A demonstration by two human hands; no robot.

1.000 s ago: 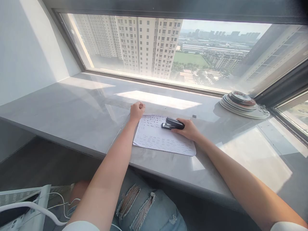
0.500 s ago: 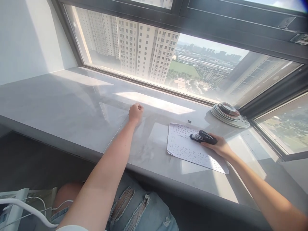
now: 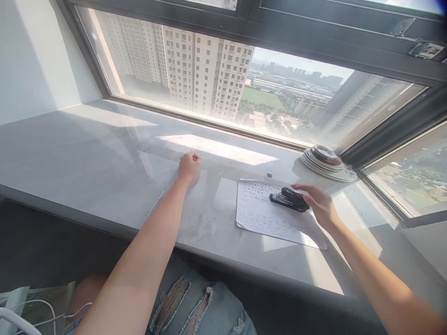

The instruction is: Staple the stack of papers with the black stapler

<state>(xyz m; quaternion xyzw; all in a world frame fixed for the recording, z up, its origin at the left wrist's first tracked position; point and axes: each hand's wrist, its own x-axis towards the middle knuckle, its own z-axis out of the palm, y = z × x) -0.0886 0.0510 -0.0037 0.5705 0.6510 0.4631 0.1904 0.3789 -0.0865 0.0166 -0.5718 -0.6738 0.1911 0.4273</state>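
On paper beneath stapler: writing too small to read.

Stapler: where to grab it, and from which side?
Probably best across the thick back half of the stapler, coming from the right and slightly above: it lies on the paper with its open front pointing left, its back end toward the right.

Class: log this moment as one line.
left hand: curled, left of paper; right hand: open, at stapler; stapler: on paper; plates: stacked by window
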